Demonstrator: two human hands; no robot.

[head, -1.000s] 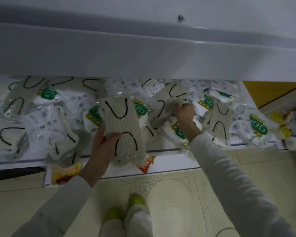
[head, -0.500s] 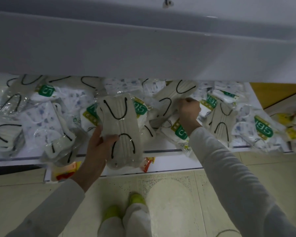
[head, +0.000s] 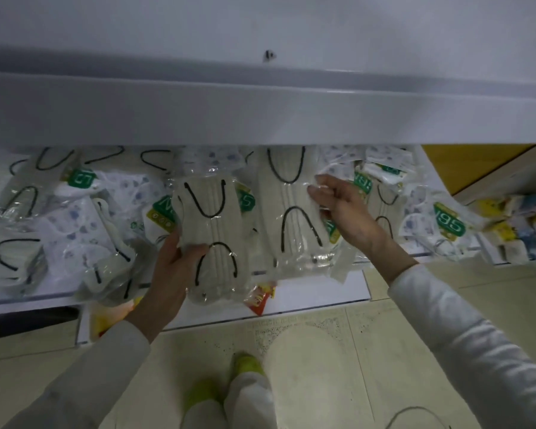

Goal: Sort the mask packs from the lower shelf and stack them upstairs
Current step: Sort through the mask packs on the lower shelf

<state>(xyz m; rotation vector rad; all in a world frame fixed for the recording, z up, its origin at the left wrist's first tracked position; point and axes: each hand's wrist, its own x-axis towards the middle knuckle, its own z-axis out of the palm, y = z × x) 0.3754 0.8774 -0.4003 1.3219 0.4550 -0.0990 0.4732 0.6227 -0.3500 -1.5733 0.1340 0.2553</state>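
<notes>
View from above of a person facing white shelving. Left of the left hand, loose mask packs lie jumbled on the lower shelf, some printed in blue, some showing black ear loops. The left hand grips a clear-wrapped beige mask pack by its left edge, thumb across the front, lifted off the heap, probably as the start of a sorted pile. Just beside it, the right hand pinches a matching beige pack by its right edge between thumb and fingers, seemingly to lay it on the first. Right of the right hand lie more packs with green labels. Above both hands runs the upper shelf, where the stack belongs.
</notes>
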